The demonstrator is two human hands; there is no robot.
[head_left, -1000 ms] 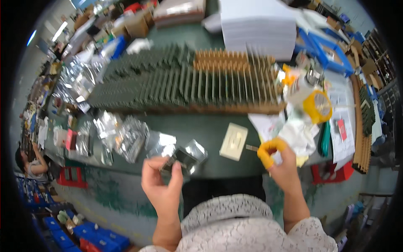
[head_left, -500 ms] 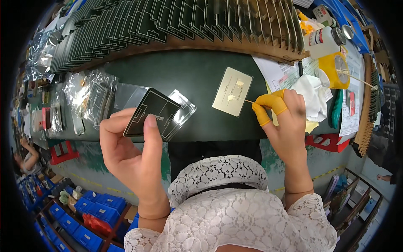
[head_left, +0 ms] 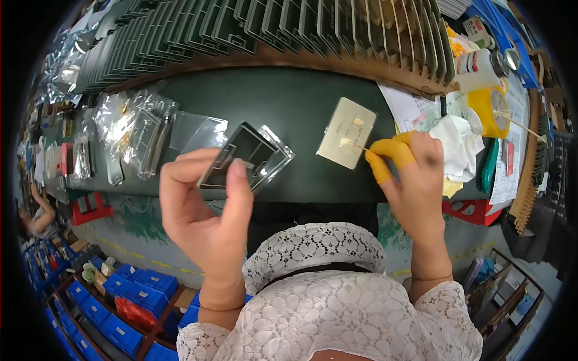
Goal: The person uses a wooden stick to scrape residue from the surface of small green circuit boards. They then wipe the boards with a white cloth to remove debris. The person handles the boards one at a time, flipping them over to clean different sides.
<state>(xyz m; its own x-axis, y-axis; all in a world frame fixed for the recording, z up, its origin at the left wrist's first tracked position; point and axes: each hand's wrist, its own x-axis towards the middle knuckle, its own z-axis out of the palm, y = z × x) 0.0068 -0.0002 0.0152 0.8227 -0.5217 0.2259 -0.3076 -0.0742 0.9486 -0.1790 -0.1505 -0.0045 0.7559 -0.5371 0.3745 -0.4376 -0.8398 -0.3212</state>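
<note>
Between the thumb and fingers of my left hand (head_left: 201, 222) is a thin black card (head_left: 248, 144) with pale outlines, held tilted above the table. Just behind it lies a shiny clear plastic sleeve (head_left: 283, 157), partly covered by the card. My right hand (head_left: 418, 180) wears yellow finger cots on its thumb and fingers and pinches a thin wooden stick (head_left: 360, 147). The stick's tip rests at the lower part of a pale gold card (head_left: 346, 123), which lies on the green tabletop. Small gold specks show on that card.
A long brown rack (head_left: 265, 55) of upright black cards spans the back. Clear plastic bags (head_left: 141, 135) lie at left. At right are a white cloth (head_left: 456, 147), a yellow tape roll (head_left: 481, 111) with sticks, a bottle (head_left: 478, 69), papers and a green-handled tool (head_left: 489, 165).
My left hand has shifted slightly right with the black card, which now leans more and catches less light. My right hand keeps the stick at the gold card. The whole view has shifted a little.
</note>
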